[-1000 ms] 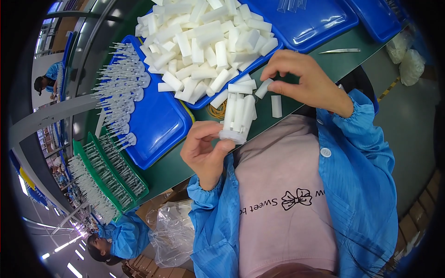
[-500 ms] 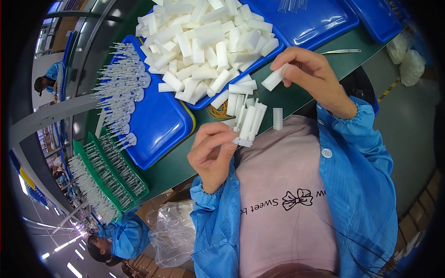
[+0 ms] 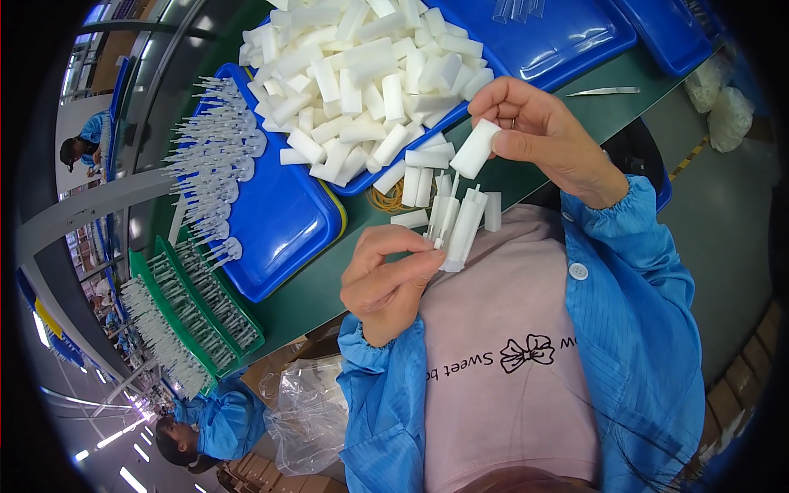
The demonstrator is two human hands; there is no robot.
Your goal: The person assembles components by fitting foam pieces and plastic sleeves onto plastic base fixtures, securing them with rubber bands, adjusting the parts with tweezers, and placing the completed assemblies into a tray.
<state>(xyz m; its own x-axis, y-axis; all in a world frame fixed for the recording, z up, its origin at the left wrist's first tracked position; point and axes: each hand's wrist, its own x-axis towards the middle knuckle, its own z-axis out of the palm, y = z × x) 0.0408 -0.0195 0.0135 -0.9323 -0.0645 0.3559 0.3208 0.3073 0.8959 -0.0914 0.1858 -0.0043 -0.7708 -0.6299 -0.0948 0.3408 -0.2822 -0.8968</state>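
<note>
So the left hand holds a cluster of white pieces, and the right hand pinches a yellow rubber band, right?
Not quite: the head view shows the right hand pinching a white block, not a rubber band. The left hand does hold a cluster of white pieces.

A short white foam cylinder (image 3: 475,149) is held aslant near the prong tips of a tilted, whitish holder (image 3: 453,264), partly covered by white foam sleeves (image 3: 466,226).

ceiling tubes (image 3: 131,478): blown out, lower left
white blocks (image 3: 362,90): bright, soft shadows in gaps
blue tray (image 3: 563,41): glossy highlights
plastic bag (image 3: 308,415): glints
right hand (image 3: 538,140): sharp
cardboard boxes (image 3: 740,380): dim, bent near black rim
</note>
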